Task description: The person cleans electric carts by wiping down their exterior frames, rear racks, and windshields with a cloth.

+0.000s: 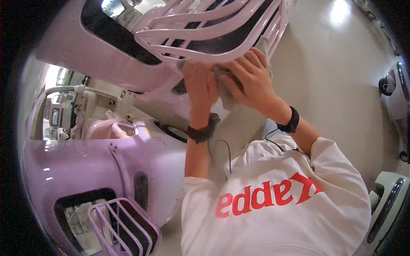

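Observation:
A grey cloth (228, 98) is bunched between my hands, just under the tubular rack on a pink small vehicle (106, 70). My left hand (200, 83) is closed on the cloth's left part, and a bit of grey shows past its fingertips. The right hand (250, 81) bends its fingers over the cloth's right part, close beneath the lowest bar of the pink rack (205, 55). Both hands are against or very near the vehicle's rounded end; exact contact is hidden behind them. Dark bands circle both my wrists.
A lilac vehicle (77, 166) with a slatted lilac rack (124, 224) stands at my left, its cabin open. At the right edge are a pale vehicle part (386, 205) and another light vehicle (399, 98). Smooth beige floor (333, 85) lies between.

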Motion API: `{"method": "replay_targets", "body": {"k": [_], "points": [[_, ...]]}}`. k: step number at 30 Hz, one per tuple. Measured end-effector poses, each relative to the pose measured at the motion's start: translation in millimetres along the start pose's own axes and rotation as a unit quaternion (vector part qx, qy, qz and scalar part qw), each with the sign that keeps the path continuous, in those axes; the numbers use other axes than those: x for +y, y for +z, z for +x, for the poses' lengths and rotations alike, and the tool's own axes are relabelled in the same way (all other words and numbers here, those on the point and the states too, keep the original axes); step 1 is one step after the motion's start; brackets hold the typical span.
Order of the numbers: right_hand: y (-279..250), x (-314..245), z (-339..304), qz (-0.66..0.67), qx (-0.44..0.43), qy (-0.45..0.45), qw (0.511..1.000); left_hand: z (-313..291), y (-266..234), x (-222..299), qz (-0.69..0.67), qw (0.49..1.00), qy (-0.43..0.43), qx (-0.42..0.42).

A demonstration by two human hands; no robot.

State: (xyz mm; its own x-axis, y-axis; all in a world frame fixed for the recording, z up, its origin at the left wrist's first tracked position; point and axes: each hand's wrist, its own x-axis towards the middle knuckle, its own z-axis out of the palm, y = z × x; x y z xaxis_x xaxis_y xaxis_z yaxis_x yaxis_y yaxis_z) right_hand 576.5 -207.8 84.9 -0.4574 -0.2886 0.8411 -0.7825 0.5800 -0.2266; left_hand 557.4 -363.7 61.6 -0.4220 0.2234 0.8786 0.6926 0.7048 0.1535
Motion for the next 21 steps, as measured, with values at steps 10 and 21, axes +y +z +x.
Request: {"method": "replay_targets", "body": {"k": [10,21], "points": [[11.6,-18.2,19.1,-0.053,-0.024,0.022,0.998,-4.9,4.4,-59.0,0.108,0.993,-0.014,-0.046],[24.3,38.4,-18.8,0.038,0.170,-0.011,0.985,-10.7,14.5,11.4,0.003,0.998,0.051,-0.020]]}}
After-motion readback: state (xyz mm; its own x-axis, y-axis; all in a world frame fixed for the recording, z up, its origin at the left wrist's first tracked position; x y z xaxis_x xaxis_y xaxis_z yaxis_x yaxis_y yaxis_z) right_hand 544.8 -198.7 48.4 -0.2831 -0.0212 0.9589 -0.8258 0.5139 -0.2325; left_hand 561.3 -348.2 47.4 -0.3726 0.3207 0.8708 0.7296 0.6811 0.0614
